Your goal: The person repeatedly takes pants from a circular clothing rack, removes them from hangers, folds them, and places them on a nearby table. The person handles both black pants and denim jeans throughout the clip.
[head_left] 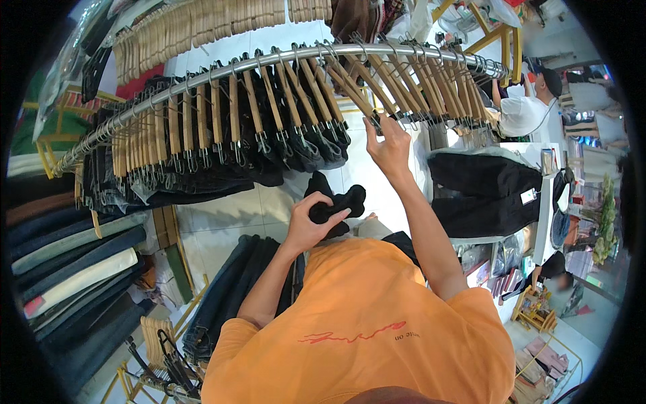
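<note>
Folded black trousers [348,202] are bunched in my left hand [314,222], close to my body. Raised toward the rail, my right hand [391,146] pinches the metal clip [375,120] at the lower end of a wooden hanger [351,88]. That hanger hooks over a curved metal rail [222,74] and tilts toward my right. To its left, several black and dark denim trousers [308,156] hang from clip hangers. On its right are wooden hangers [429,86] with bare clips.
A second row of wooden hangers [202,25] runs behind the rail. Jeans [75,257] hang at left, and more jeans [227,293] are beside me. Black trousers [484,194] with a tag lie on a counter at right. A person in a white shirt [522,116] is beyond it.
</note>
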### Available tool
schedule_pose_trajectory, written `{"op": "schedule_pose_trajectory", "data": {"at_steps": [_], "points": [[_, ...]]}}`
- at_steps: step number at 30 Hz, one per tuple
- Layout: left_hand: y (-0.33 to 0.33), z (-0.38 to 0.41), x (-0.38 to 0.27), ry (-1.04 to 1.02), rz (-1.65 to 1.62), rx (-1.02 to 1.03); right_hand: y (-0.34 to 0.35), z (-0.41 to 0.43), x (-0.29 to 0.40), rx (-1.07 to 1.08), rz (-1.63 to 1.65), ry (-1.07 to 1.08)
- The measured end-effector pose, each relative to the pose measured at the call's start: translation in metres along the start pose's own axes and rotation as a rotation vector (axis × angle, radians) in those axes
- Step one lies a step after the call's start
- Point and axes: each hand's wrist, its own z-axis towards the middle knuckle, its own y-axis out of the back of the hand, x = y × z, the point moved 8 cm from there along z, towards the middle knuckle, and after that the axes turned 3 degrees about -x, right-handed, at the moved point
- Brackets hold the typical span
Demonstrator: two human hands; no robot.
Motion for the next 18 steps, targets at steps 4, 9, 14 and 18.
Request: {"op": "schedule_pose_trajectory", "data": {"at_steps": [4,9,14,18], "points": [[0.000,0.004,-0.001,-0.015,-0.004,0.005,-0.004,-0.002,-0.012,-0.019,-0.039,-0.036],[-0.006,0.009,0.000,0.021,-0.002,0.055,-0.001,-0.004,-0.030,-0.047,-0.121,-0.077],[-0.014,0.014,-0.001,0.020,0.015,0.090,0.004,-0.017,-0.051,-0.062,-0.097,-0.145],[-0.022,0.017,0.001,0.014,0.068,0.148,0.002,-0.021,-0.049,-0.031,-0.012,-0.158]]}}
